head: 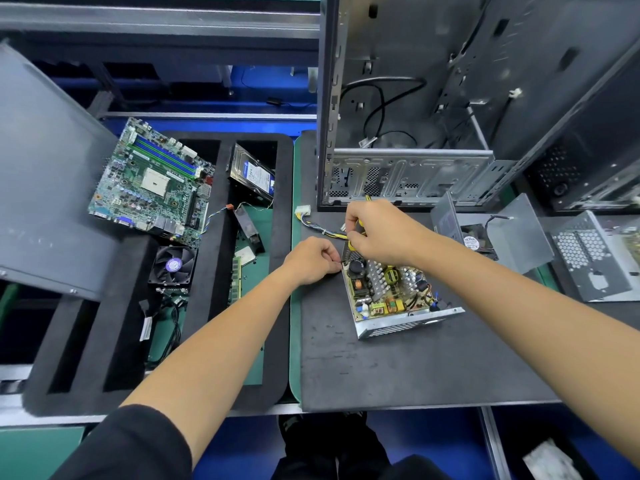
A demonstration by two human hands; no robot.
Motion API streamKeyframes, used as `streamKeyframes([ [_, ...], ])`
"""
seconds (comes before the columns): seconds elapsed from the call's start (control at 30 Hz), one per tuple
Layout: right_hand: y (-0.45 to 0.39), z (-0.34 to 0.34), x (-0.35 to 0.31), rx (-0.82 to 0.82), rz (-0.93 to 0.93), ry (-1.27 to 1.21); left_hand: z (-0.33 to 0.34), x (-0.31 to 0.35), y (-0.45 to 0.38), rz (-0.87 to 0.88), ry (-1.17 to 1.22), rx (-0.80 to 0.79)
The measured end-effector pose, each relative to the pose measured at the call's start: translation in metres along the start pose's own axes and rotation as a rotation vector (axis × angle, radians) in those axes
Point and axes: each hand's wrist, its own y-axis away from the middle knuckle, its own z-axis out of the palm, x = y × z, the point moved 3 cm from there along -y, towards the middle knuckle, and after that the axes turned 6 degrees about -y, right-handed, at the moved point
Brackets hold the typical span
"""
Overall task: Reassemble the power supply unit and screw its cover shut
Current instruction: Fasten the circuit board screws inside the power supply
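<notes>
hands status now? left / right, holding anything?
Left hand: fingers pinched at the corner of the open power supply unit; what it pinches cannot be told.
Right hand: grips a yellow-handled screwdriver.

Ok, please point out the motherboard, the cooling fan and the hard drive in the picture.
motherboard (152,178), head view, on the pale CPU socket at its middle.
cooling fan (174,265), head view, on the purple hub label.
hard drive (254,174), head view, on its white top label.
</notes>
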Motion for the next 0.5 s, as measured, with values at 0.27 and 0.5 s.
streamKeyframes([
  [0.27,0.0022,0.0001,0.0045,-0.003,0.029,-0.017,-0.0011,0.0005,-0.0019,-0.021,-0.002,-0.017],
  [0.5,0.0015,-0.0011,0.0040,-0.004,0.053,-0.004,-0.0021,0.0017,-0.0029,-0.034,0.002,-0.026],
])
